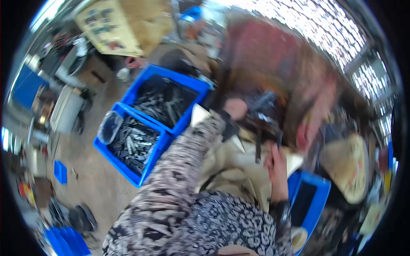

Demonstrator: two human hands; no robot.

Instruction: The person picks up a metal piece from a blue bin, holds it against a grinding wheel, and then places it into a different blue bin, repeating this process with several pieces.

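Note:
My left hand (pixel 235 109) reaches forward to the front of a big red and brown worn machine (pixel 267 51). Motion smears it, and its fingers cannot be made out. Shiny dark pieces (pixel 262 102) lie on the machine just right of that hand. Lower and to the right, my right hand (pixel 276 165) is closed, with a thin dark end showing above its fingers; what it grips is too blurred to name. A dark upright bar (pixel 258 147) stands just left of the right hand.
Two blue crates (pixel 143 181) full of dark flat metal strips (pixel 136 143) stand at my left, a clear plastic bag (pixel 110 127) at one corner. Another blue crate (pixel 322 192) sits right of my lap. Beige cloth (pixel 230 164) lies across my lap. A cushioned stool seat (pixel 348 168) is farther right.

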